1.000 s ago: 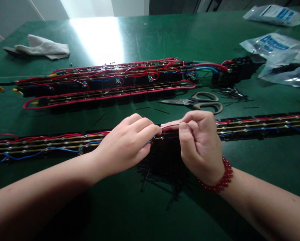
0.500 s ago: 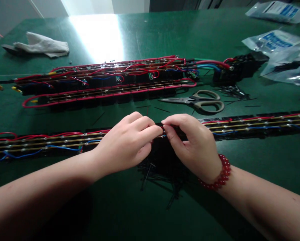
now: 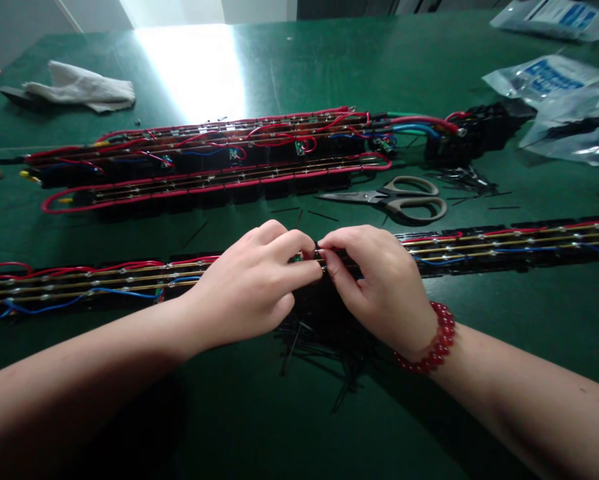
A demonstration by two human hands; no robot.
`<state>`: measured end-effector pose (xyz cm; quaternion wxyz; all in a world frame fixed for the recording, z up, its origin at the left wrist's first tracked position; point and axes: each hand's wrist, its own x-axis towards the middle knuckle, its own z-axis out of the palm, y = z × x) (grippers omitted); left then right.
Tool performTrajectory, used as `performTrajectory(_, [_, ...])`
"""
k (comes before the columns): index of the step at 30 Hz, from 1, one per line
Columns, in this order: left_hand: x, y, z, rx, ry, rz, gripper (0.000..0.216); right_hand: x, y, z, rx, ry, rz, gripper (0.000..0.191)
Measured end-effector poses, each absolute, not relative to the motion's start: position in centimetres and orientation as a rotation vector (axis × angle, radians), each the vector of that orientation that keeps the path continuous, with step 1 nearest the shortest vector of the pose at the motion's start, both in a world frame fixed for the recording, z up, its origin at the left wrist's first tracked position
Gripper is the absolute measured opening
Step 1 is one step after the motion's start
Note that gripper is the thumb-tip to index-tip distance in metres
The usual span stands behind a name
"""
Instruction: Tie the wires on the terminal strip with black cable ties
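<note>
A long black strip [image 3: 484, 251] with brass rods, red wires and blue wires runs across the table beneath both hands. My left hand [image 3: 257, 283] is over its middle, thumb and fingers curled together in a pinch. Facing it, almost touching, my right hand [image 3: 379, 287] pinches with thumb and forefinger at the same spot. Whatever the fingertips hold is too small and too covered to make out. A bit of green shows between the left fingers. Thin black cable ties [image 3: 347, 373] lie in a loose heap just below the hands.
Scissors [image 3: 394, 198] lie beyond the strip, near scattered black tie offcuts [image 3: 322, 215]. Farther back sits a second wired assembly [image 3: 219, 177] with a thick red cable. A pale cloth [image 3: 82, 87] is at back left, plastic bags [image 3: 554, 80] at the right.
My left thumb and forefinger have parted slightly, showing some green between them. My right hand has shifted a little to the left. The strip stays in place.
</note>
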<state>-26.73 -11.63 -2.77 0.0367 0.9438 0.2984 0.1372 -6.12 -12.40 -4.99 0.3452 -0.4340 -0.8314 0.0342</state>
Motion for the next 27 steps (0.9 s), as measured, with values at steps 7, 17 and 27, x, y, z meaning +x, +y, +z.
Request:
performTrajectory(7, [-26.79, -11.51, -2.77, 2.903, 0.893, 0.444, 0.018, -6.12, -12.34, -4.90, -1.121, -2.163, 0.123, 0.008])
performTrajectory(17, [-26.76, -11.37, -2.65, 2.722, 0.899, 0.556, 0.017, -6.12, -12.40, -4.79, -1.037, -2.148, 0.225, 0.007])
performTrajectory(27, [-26.62, -11.27, -2.44, 2.596, 0.972, 0.587, 0.013, -6.13, -12.83, -4.30, -1.006, -2.056, 0.350, 0.008])
